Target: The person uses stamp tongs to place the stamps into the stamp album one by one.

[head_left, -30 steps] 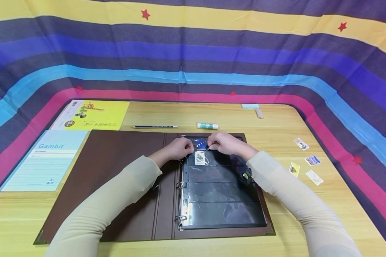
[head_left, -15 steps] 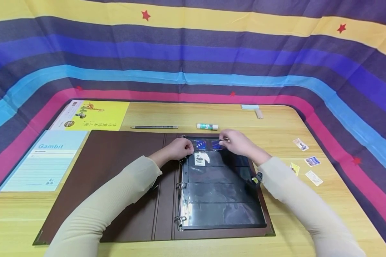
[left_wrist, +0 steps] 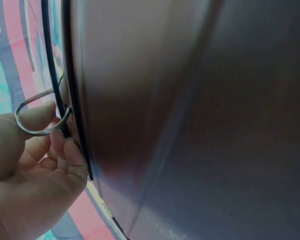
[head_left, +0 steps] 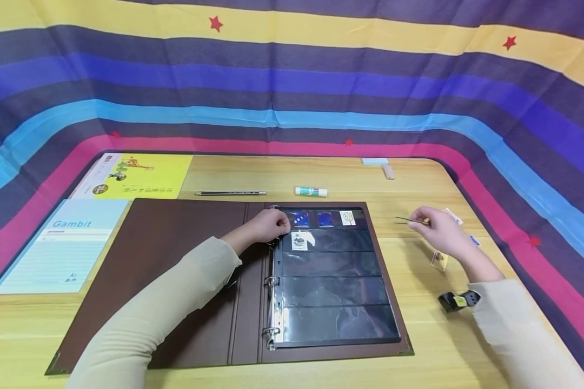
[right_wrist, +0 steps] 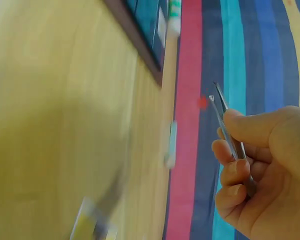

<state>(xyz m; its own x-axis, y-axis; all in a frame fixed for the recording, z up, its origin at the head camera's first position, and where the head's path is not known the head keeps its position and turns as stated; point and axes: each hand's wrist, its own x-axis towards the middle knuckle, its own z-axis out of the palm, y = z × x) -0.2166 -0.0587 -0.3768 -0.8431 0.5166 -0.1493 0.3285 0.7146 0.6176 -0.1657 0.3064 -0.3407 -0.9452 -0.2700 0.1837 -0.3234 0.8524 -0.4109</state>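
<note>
An open brown ring binder [head_left: 190, 281] holds a black stamp album page [head_left: 333, 292] with clear pocket strips. Two blue stamps [head_left: 325, 219] and a pale stamp [head_left: 347, 218] sit in its top row, with a white stamp [head_left: 299, 241] in the row below. My left hand [head_left: 267, 225] pinches the page's left edge near the top; in the left wrist view a metal ring [left_wrist: 42, 114] loops by the thumb. Over the table right of the binder, my right hand [head_left: 438, 229] grips metal tweezers [right_wrist: 224, 112], their tips apart with nothing between them.
Loose stamps lie under and around my right hand, among them a yellow stamp [head_left: 439, 260]. Behind the binder are a pencil [head_left: 231, 193], a glue stick [head_left: 311, 192] and an eraser [head_left: 388, 172]. A pale blue notebook [head_left: 60, 246] and a yellow book [head_left: 158, 175] lie left.
My right hand has moved with the tweezers from the page's top row to the loose stamps at the right, uncovering the pale stamp. My left hand stays at the page edge.
</note>
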